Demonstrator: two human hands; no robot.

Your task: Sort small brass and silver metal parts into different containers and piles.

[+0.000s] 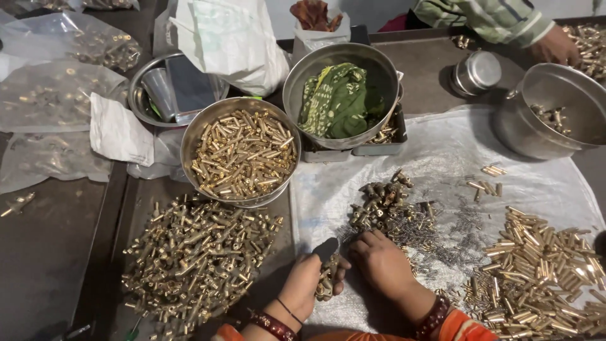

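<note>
The left hand [307, 283] comes up from the bottom edge, wrist bent, fingers curled shut around a small bunch of brass fittings [326, 282], with a flat dark tool [326, 249] sticking up from its grip. The right hand [380, 260] lies just beside it, knuckles up, fingers bent down onto the white sheet [442, 158]; whether it pinches anything I cannot tell. Each wrist wears dark red bangles.

The held fittings sit between the two hands, at the near edge of the sheet, just below a darker heap of brass parts [385, 205] and a scatter of thin grey springs [454, 240].

Clear plastic bags [57, 95] holding brass bits lie at far left, about four, with a crumpled white paper [120, 129] beside them. A white plastic sack [230, 38] stands at the top.

Four steel bowls are visible: one full of brass pins [243, 155], one with green cloth [341, 98], one holding a steel cup [158, 88], and one at right [549, 113]. A small lidded steel tin [476, 72] stands near it. Two big loose brass piles lie left [196, 259] and right [543, 271]. Another person's hand [555, 45] in a striped sleeve rests top right
</note>
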